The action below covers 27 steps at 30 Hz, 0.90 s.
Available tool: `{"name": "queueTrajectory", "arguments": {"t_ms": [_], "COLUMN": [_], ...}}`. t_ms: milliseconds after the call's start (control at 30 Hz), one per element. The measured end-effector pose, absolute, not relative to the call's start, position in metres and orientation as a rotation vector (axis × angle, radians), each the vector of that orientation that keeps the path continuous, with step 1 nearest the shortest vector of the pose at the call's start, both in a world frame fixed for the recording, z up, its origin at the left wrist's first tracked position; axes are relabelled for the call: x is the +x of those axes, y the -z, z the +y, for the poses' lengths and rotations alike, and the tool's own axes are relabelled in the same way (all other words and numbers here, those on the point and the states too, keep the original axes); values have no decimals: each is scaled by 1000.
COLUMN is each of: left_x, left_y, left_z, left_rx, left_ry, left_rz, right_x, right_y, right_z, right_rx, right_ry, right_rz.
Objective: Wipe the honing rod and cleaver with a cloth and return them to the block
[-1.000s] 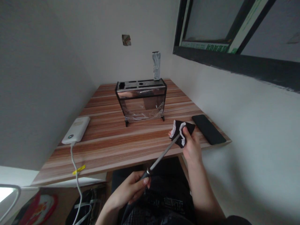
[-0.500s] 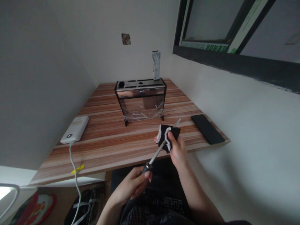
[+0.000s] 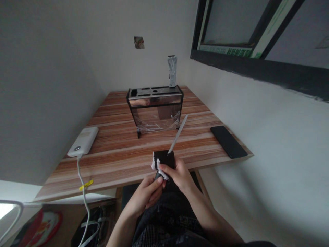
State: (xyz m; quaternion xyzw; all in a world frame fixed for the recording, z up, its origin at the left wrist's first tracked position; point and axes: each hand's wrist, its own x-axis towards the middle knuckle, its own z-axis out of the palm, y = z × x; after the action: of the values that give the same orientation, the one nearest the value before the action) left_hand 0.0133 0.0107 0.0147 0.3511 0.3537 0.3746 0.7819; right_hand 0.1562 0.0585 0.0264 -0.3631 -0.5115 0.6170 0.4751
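Observation:
My left hand (image 3: pixel 147 195) is closed round the dark handle of a sharpening steel (image 3: pixel 178 136), whose long, thin, pale rod points up and away over the table. The fingers of my right hand (image 3: pixel 182 174) pinch a folded black cloth (image 3: pixel 163 157) with white edges. This cloth wraps the lower end of the rod, right by the handle, so the metal collar there is mostly hidden. Both hands are close together at the table's front edge.
A clear-fronted knife block (image 3: pixel 155 113) stands mid-table, with a silvery wrapped upright piece (image 3: pixel 172 71) at its back right. A black phone (image 3: pixel 228 141) lies at right. At left is a white power bank (image 3: pixel 83 141) with a cable (image 3: pixel 82 181) hanging over the edge.
My right hand has slid the cloth down the rod, from near its tip to the handle. The rod now tilts more steeply, its tip further forward and left.

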Motion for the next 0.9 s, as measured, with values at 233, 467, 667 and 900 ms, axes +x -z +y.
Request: {"name": "queueTrajectory", "arguments": {"t_ms": [233, 467, 667, 900], "left_x": [12, 13, 14, 12], "left_y": [-12, -15, -13, -8], "left_z": [11, 10, 11, 10], "left_rx": [783, 815, 817, 864], "left_ry": [-806, -791, -775, -763], "left_rz": [799, 867, 862, 894], "right_x": [156, 156, 158, 163], "right_y": [-23, -25, -24, -25], "right_z": [58, 57, 57, 61], "right_rx": [-831, -846, -886, -841], "right_ry": [-1576, -1505, -1465, -1494], "right_rz": [-1208, -1193, -1136, -1092]}}
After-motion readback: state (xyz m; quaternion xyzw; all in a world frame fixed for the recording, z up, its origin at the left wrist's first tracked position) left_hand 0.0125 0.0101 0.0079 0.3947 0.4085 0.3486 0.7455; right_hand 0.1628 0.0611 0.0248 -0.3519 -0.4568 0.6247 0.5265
